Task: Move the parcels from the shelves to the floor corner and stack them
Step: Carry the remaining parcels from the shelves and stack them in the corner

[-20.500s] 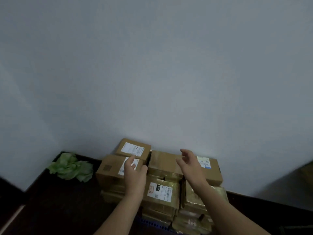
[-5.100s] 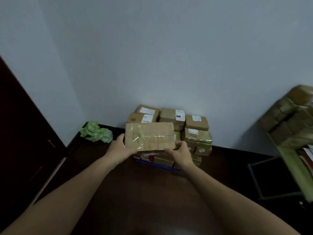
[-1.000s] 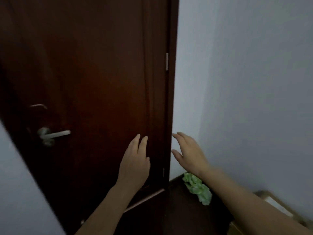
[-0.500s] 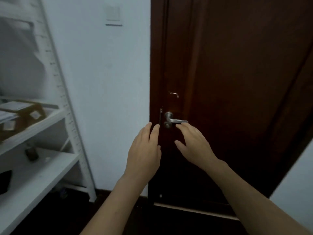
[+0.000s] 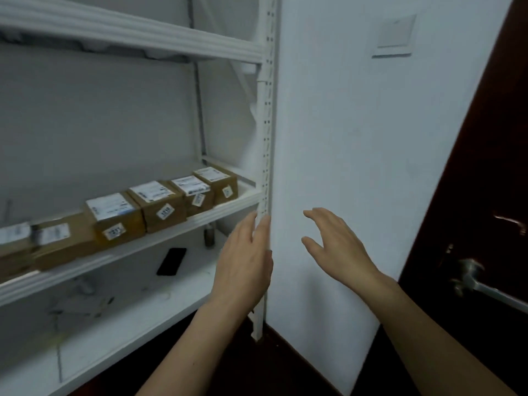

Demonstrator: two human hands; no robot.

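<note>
My left hand is up in front of the white shelf unit, fingers straight and together, holding nothing. My right hand is raised near the wall, fingers loosely spread, empty too. Parcels sit in a row on the middle shelf, labels up. Lower shelf holds a black phone and a small bottle.

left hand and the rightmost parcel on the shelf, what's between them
In the head view, only the shelf's white front edge lies between the left hand and the rightmost parcel.
</note>
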